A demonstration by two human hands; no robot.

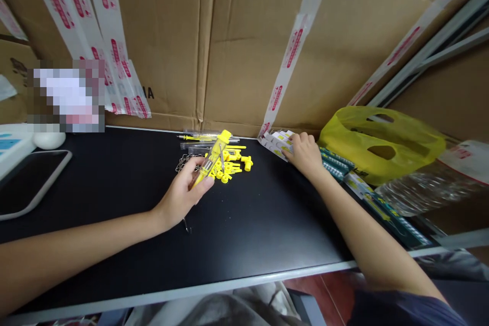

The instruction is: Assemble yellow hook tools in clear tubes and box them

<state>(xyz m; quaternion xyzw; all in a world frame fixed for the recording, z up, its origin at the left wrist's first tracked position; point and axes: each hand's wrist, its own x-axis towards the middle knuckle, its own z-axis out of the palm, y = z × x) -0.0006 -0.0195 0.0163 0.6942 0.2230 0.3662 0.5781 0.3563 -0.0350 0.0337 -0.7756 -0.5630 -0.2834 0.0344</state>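
Note:
My left hand [185,188] is closed round a clear plastic pen-like tool [208,163] with a yellow cap at its raised end and a metal clip along its side. Just behind it lies a pile of small yellow plastic caps [225,169]. Thin wire clips [184,161] lie beside the pile, partly hidden by my left fingers. Clear tubes and thin metal rods [202,137] rest further back. At the back right, my right hand [306,154] has its fingers curled over small white and yellow boxes [275,143]; its fingertips are partly hidden.
A yellow plastic bag [382,142], dark green printed packs [399,219] and a clear plastic bottle [420,188] crowd the right side. At the left lies a phone [32,181] near a white device [15,145]. Taped cardboard [244,61] walls the back of the black table [260,239].

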